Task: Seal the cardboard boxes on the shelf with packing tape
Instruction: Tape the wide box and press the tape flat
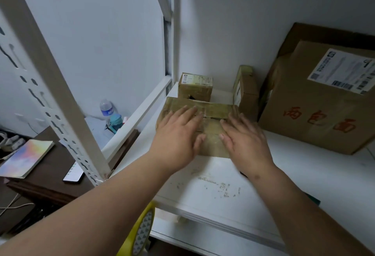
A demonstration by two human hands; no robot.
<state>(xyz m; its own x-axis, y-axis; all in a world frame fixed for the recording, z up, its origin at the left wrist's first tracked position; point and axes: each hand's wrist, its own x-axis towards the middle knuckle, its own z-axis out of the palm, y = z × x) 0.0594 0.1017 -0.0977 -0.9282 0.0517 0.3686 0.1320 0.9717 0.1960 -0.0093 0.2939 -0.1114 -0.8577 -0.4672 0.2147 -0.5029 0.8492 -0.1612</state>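
A flat cardboard box wrapped in yellowish tape lies on the white shelf. My left hand lies flat on its left half, fingers straight. On the right half my right hand presses down, fingers straight too. A roll of yellow packing tape hangs round my left forearm near the elbow. Behind the flat box stands a small labelled box, with a narrow box on edge to its right. A large box with red characters and a shipping label fills the right of the shelf.
A perforated white shelf post rises at the left. Below it, a dark table holds a colourful notebook and a phone. A water bottle and a teal cup stand further back by the wall.
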